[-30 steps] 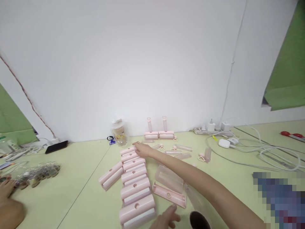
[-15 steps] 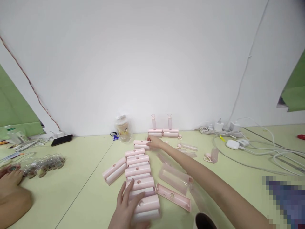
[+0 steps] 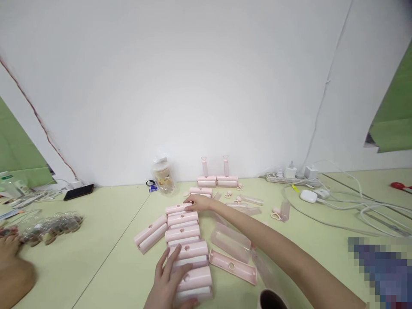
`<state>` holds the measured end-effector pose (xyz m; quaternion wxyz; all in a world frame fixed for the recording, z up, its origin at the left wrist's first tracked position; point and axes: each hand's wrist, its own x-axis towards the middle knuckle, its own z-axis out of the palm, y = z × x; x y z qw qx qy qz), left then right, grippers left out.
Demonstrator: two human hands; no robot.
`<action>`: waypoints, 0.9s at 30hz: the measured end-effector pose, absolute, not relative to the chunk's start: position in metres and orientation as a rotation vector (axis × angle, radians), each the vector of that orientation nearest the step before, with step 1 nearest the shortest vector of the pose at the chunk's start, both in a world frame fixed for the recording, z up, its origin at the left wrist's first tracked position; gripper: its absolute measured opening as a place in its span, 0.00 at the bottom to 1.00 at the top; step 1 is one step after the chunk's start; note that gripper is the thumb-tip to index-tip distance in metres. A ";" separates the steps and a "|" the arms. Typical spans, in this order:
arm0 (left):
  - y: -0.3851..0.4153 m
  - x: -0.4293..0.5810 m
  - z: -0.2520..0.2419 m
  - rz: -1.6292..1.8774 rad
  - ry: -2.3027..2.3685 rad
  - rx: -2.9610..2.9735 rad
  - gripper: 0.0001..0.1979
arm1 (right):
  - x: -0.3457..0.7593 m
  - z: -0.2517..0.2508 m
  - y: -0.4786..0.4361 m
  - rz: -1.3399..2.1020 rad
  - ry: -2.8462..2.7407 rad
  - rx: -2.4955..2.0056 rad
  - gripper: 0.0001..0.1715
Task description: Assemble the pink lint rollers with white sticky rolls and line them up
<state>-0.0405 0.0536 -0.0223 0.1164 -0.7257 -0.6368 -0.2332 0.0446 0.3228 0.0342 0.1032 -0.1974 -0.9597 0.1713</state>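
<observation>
A column of pink lint roller heads with white rolls runs away from me across the table. My left hand has its fingers spread over the nearest lint roller heads, touching them. At the far end of the column my right hand has thumb and finger on the right end of a lint roller head. Just behind it lies another lint roller head. One more lint roller head rests at an angle to the left. An open pink cover and a clear pink cover lie to the right.
Two assembled lint rollers stand by the wall beside a bagged cup. Clear handles with heart rings lie to the right, near white cables. A phone, small jars and another person's hand are at left.
The lint roller head that my right hand held has moved back and right and been let go. My right hand has come nearer, onto another head in the column. My left hand stays put.
</observation>
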 end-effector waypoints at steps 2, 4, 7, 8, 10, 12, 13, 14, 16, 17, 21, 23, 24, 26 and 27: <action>0.051 -0.039 -0.023 -0.667 -1.872 -2.119 0.26 | 0.041 0.032 0.322 0.523 -2.864 -0.545 0.14; 0.047 -0.037 -0.018 -0.626 -1.894 -2.096 0.29 | 0.044 0.031 0.325 0.519 -2.863 -0.558 0.14; 0.051 -0.036 0.007 -0.625 -1.958 -2.059 0.38 | 0.058 0.033 0.328 0.494 -2.789 -0.639 0.15; 0.059 -0.037 0.020 -0.660 -1.991 -2.066 0.38 | 0.063 0.034 0.327 0.483 -2.748 -0.673 0.15; 0.091 -0.044 0.051 -0.758 -2.085 -2.130 0.25 | 0.076 0.036 0.322 0.463 -2.659 -0.726 0.17; 0.142 -0.056 0.078 -0.792 -2.254 -2.149 0.19 | 0.092 0.039 0.312 0.462 -2.579 -0.744 0.18; 0.171 -0.063 0.089 -0.770 -2.301 -2.143 0.18 | 0.102 0.040 0.306 0.469 -2.549 -0.739 0.17; 0.200 -0.070 0.096 -0.739 -2.345 -2.139 0.17 | 0.113 0.041 0.298 0.483 -2.524 -0.726 0.16; 0.253 -0.085 0.102 -0.625 -2.452 -2.144 0.14 | 0.138 0.043 0.280 0.522 -2.495 -0.689 0.14; 0.275 -0.092 0.101 -0.548 -2.507 -2.156 0.14 | 0.153 0.044 0.270 0.543 -2.486 -0.670 0.13; 0.321 -0.108 0.084 -0.279 -2.652 -2.211 0.14 | 0.220 0.050 0.225 0.617 -2.494 -0.670 0.13; 0.327 -0.108 0.074 -0.213 -2.679 -2.200 0.14 | 0.254 0.051 0.204 0.665 -2.539 -0.723 0.17; 0.327 -0.107 0.070 -0.203 -2.685 -2.186 0.14 | 0.270 0.051 0.194 0.666 -2.566 -0.725 0.18; 0.327 -0.103 0.065 -0.226 -2.690 -2.146 0.15 | 0.297 0.050 0.176 0.645 -2.580 -0.772 0.19; 0.325 -0.101 0.064 -0.258 -2.691 -2.124 0.15 | 0.308 0.049 0.169 0.608 -2.568 -0.808 0.18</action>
